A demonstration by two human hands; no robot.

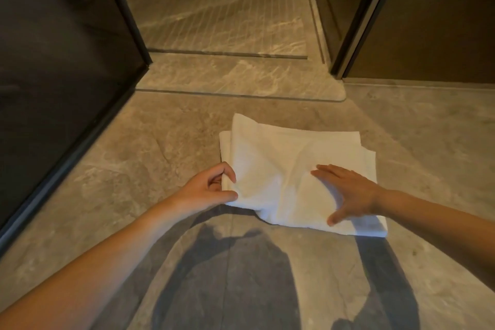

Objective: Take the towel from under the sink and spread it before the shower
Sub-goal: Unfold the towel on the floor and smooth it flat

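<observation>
A white towel (289, 163) lies folded in layers on the grey marble floor, just short of the raised stone step (241, 75) at the shower entrance. My left hand (211, 187) pinches the towel's near left corner between thumb and fingers. My right hand (348, 193) rests flat on the towel's right half, fingers spread and palm down. The shower floor (222, 13), with its ribbed stone, lies beyond the step.
A dark glass panel (53, 75) with a black frame runs along the left. A dark door frame (359, 21) and brown wall stand at the right. My shadow falls on the floor tiles (227, 276) below the towel.
</observation>
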